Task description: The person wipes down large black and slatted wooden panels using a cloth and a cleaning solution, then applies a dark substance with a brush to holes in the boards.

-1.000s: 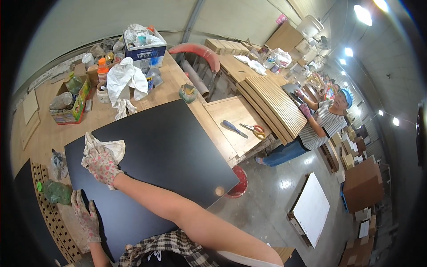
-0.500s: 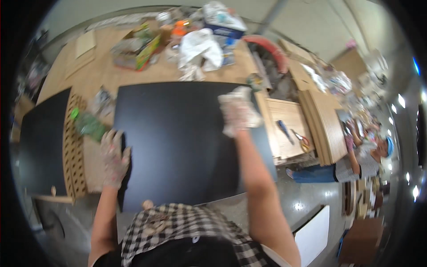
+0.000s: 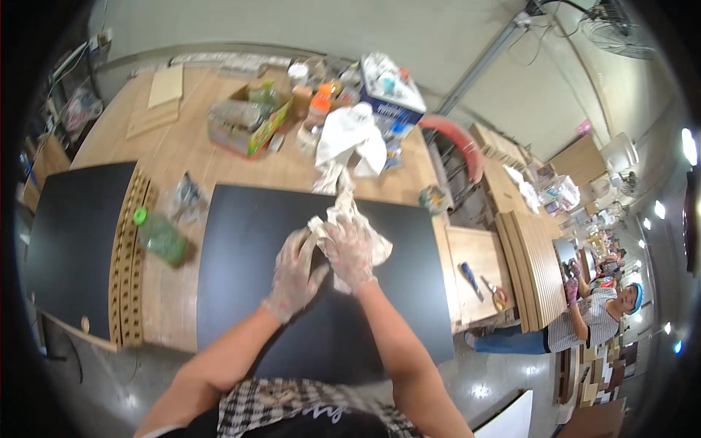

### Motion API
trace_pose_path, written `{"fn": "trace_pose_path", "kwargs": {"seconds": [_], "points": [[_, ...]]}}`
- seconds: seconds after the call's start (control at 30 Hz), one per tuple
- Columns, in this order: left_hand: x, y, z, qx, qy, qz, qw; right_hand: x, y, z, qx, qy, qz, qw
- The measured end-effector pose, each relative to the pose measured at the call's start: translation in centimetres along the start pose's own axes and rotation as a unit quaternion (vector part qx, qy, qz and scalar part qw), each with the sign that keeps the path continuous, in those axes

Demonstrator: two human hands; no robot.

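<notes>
I'm curling my right hand (image 3: 350, 255) over the bunched cloth (image 3: 378, 250) on the black panel (image 3: 244, 233); my left hand (image 3: 294, 276) is lying half-open by the cloth's edge, any grip unclear. Trapped grit could be scratching the panel.

Head view: left of two fisheyes worn side by side. Looks down and forward from above checked garment (image 3: 292, 395), close over left hand (image 3: 296, 274), right hand (image 3: 350, 255) and dark panel (image 3: 237, 252); takes in far wall (image 3: 292, 29) ahead, co-worker (image 3: 584, 325) well off at right.
</notes>
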State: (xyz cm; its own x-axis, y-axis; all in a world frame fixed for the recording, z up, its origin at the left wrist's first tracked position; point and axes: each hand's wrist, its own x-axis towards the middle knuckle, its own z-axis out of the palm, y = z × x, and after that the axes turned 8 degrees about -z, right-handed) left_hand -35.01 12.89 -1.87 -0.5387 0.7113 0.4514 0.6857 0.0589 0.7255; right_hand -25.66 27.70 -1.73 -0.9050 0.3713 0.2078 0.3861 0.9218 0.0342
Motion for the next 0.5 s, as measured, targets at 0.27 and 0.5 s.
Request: {"fn": "trace_pose_path", "kwargs": {"seconds": [0.27, 0.5], "points": [[0.9, 0.3, 0.1, 0.016, -0.017, 0.002, 1.0, 2.4, 7.4, 4.0, -0.001, 0.048, 0.078, 0.996], [0.7, 0.5, -1.8, 0.032, 0.014, 0.033, 0.999, 3.4, 5.0, -0.3, 0.106, 0.013, 0.138, 0.985]]}}
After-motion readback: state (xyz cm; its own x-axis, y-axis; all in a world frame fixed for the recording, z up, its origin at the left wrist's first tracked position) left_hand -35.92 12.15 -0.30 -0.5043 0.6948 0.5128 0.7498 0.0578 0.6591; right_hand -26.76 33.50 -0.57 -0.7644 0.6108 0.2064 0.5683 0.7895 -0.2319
